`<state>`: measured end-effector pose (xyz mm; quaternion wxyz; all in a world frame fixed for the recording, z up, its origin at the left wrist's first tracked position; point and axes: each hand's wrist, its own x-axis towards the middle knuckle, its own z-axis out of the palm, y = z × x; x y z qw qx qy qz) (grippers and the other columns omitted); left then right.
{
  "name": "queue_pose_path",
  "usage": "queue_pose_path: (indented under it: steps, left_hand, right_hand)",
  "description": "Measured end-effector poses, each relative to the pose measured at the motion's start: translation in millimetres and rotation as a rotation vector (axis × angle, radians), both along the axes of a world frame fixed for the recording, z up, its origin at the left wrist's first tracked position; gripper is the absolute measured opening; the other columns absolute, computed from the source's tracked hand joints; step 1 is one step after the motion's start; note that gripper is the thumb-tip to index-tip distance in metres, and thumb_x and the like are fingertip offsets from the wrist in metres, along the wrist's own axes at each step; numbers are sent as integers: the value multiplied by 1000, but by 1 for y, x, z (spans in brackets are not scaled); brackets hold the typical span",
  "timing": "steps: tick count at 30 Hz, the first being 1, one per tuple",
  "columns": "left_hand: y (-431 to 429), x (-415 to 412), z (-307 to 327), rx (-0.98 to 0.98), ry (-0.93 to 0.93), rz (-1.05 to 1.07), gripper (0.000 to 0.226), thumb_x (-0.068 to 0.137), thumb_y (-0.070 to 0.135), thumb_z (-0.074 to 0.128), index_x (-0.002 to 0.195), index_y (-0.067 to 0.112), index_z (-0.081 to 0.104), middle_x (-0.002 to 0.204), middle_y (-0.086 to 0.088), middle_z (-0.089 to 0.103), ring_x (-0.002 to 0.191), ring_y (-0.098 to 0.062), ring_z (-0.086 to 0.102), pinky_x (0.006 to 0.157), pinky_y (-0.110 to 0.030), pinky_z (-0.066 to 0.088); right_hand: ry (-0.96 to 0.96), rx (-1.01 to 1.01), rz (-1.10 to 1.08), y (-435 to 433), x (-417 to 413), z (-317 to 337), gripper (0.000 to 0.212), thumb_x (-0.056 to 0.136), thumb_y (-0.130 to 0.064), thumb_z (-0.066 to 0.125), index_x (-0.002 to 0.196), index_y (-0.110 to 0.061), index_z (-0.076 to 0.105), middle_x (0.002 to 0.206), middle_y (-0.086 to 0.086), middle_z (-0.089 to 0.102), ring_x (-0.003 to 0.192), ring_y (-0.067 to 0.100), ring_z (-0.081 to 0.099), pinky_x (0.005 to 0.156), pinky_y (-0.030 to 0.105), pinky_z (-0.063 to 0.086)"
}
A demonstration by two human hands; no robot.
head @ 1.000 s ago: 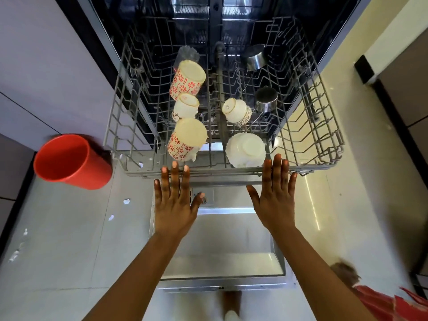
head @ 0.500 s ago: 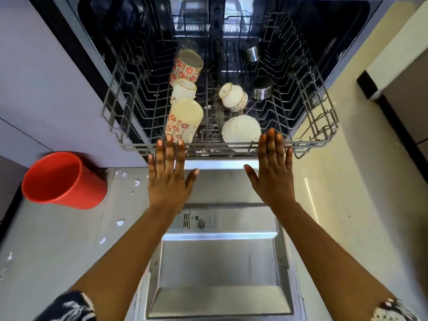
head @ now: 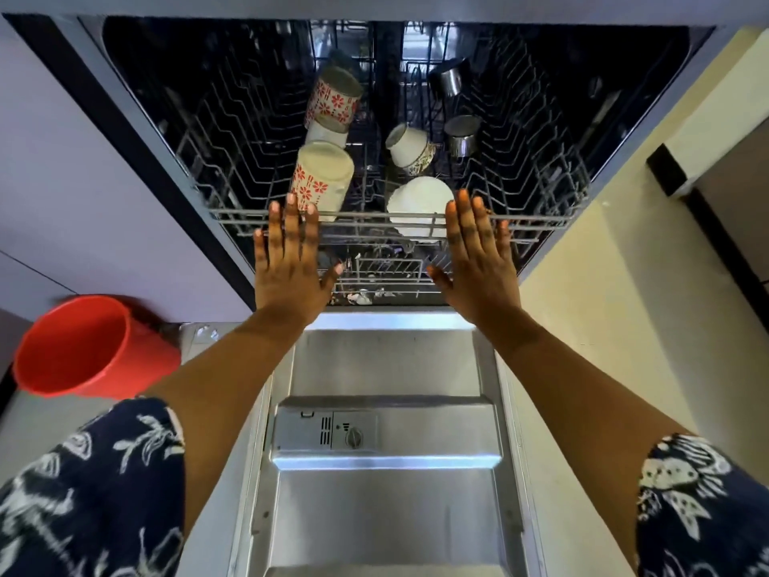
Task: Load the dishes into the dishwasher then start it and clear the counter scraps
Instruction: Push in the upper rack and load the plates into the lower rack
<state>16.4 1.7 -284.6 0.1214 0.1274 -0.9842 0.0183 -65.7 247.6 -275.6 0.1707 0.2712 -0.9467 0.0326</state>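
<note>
Wire rack point(head: 541, 220), loaded with patterned mugs point(head: 320, 181), a white bowl point(head: 418, 202) and steel cups point(head: 460, 135) bottoms-up to drain, sits almost wholly inside the dishwasher. My left hand point(head: 291, 260) and right hand point(head: 478, 260) press its front rail flat, fingers straight, gripping nothing, one per side so it runs true. A second ago it overhung the open door point(head: 387, 514); now it's slid in. Red cup point(head: 83, 347) lies left.
</note>
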Motion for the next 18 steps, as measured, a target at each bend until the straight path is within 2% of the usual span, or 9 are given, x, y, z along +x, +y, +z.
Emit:
queue_pose_path:
  steps: [4,7,11,18]
  left_hand:
    - [2,-2,3,-5,13,-42,86,92,59,31,148,14,-16,158,-15,-10,145,-31,-11,116,-46,-10]
    - [5,-16,11,4,-48,-50,87,92,60,31,147,17,-21,157,-13,-18,144,-29,-17,113,-46,-14]
    - [-5,-43,26,28,-165,28,90,92,61,31,144,18,-28,153,-8,-32,141,-26,-27,111,-44,-18]
    - [-13,-66,41,58,-372,-7,95,91,60,37,140,21,-35,147,-7,-42,137,-27,-35,113,-47,-15]
  right_hand:
    - [-4,28,-4,6,-12,1,86,90,-48,49,149,-11,-2,157,4,-3,143,18,-5,117,47,7]
    - [-80,89,-15,9,-30,12,84,90,-55,36,149,-14,-8,159,5,-6,144,17,-10,118,47,4]
    - [-155,142,18,-6,-49,24,93,89,-54,44,147,-16,-17,157,2,-19,144,19,-15,116,46,-4]
    - [-207,194,-15,-9,-72,30,100,87,-57,48,145,-18,-24,154,0,-27,143,18,-22,114,45,-8]
